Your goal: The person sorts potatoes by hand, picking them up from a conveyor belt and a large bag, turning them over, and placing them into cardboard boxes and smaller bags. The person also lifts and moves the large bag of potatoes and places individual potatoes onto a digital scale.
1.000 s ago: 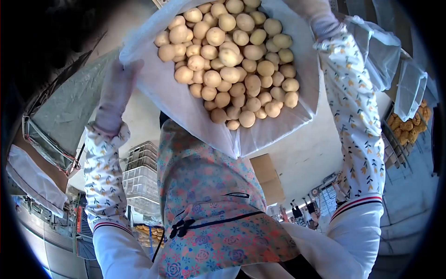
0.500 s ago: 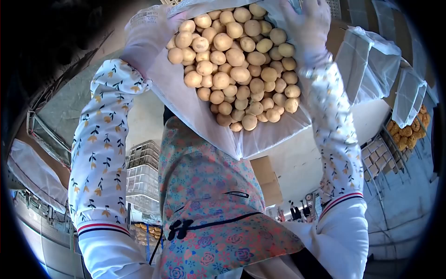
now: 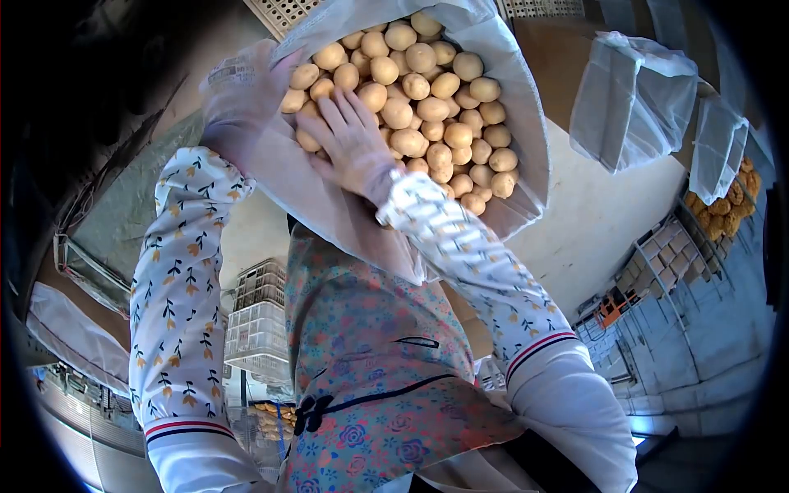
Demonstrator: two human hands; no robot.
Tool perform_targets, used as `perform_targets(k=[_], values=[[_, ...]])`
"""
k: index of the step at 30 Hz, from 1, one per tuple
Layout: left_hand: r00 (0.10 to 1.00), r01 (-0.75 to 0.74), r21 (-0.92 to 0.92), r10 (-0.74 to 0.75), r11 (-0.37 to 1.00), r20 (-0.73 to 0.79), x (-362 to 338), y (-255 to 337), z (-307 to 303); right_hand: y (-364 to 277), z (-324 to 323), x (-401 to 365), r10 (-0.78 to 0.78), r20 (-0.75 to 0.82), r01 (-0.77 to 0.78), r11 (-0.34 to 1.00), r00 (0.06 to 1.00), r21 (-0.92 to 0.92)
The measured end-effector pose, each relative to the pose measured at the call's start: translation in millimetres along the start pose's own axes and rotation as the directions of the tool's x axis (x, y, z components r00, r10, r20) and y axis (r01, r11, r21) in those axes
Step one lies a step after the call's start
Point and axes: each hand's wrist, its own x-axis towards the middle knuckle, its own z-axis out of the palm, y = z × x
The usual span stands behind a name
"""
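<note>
Many round, light-brown potato-like items (image 3: 431,108) fill an open white bag (image 3: 526,123). At the bag's left edge is my left hand (image 3: 246,99), gloved, its fingers closed round the bag's rim. My right hand (image 3: 349,144), also gloved, lies flat with spread fingers on the items at the left side of the bag. It grips nothing that I can see. Both forearms wear white sleeves with a flower print.
Two white mesh bags (image 3: 629,107) (image 3: 717,156) stand at the upper right. Stacked plastic crates (image 3: 257,329) are at the lower left of centre. Filled net sacks (image 3: 727,205) sit at the far right, near a metal rack (image 3: 662,259).
My right hand has let go of the bag's right rim and moved left and down onto the items. The right side of the bag now shows its rim uncovered.
</note>
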Motion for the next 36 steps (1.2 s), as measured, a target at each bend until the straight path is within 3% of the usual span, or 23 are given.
perform_targets(k=[4,6,9,12,14,17,20,21,22,23,24,26,27,30,31,34,35,36], values=[[0.998,-0.042,-0.023,0.041,0.999,-0.042,-2,-3,3,-3,-42,-74,0.080,0.179,-0.071,0.996,0.981,-0.057],[0.998,-0.050,0.009,0.050,0.999,-0.046,-1,-2,5,-5,-65,-95,0.070,0.287,-0.025,0.988,0.955,-0.155],[0.996,-0.060,0.040,0.063,0.997,-0.056,-2,-2,8,9,-74,-111,0.046,0.234,-0.031,0.997,0.971,-0.069],[1.000,-0.031,0.003,0.031,1.000,-0.002,-3,0,3,20,-102,-33,0.509,0.167,-0.414,0.818,0.844,-0.400],[0.998,-0.046,0.018,0.047,0.999,-0.040,-3,-1,3,41,-99,14,0.789,0.171,-0.671,0.597,0.590,-0.439],[0.992,-0.091,-0.002,0.090,0.996,-0.087,-4,-6,12,78,-75,27,0.769,0.175,-0.598,0.600,0.615,-0.532],[0.992,-0.087,0.042,0.090,0.995,-0.087,-3,-6,13,67,-93,16,0.689,0.281,-0.573,0.718,0.669,-0.396],[0.993,-0.072,0.069,0.078,0.995,-0.084,-2,-4,12,54,-106,16,0.693,0.359,-0.616,0.720,0.625,-0.319],[0.995,-0.067,0.045,0.071,0.997,-0.077,-2,-4,10,56,-97,-7,0.660,0.256,-0.691,0.722,0.706,0.044],[0.996,-0.061,0.019,0.062,0.998,-0.068,-3,-4,11,58,-90,-25,0.642,0.404,-0.756,0.502,0.651,0.421],[0.997,-0.053,-0.008,0.053,0.999,-0.058,-4,-4,11,50,-92,-36,0.560,0.540,-0.717,0.148,0.629,0.681],[0.998,-0.038,-0.028,0.037,0.999,-0.047,-4,-4,11,3,-118,-38,0.544,0.486,-0.544,-0.065,0.684,0.837],[0.998,-0.037,-0.035,0.036,0.999,-0.042,-3,-4,11,-3,-114,-47,0.488,0.416,-0.417,-0.111,0.767,0.902],[0.994,-0.078,-0.040,0.075,0.996,-0.085,-2,-6,14,-23,-114,-56,0.417,0.295,-0.227,-0.206,0.860,0.952],[0.995,-0.068,-0.030,0.065,0.997,-0.077,-3,-4,12,-24,-119,-57,0.371,0.363,-0.272,-0.276,0.855,0.922],[0.996,-0.044,0.006,0.044,0.999,-0.073,-6,1,6,-39,-131,-49,0.422,0.286,-0.300,-0.035,0.860,0.953],[0.995,-0.040,0.024,0.042,0.999,-0.085,-7,2,5,-43,-127,-49,0.427,0.138,-0.199,0.100,0.894,0.975],[0.994,-0.037,0.041,0.041,0.998,-0.097,-7,3,5,-44,-128,-52,0.432,0.110,-0.195,0.159,0.895,0.968]])
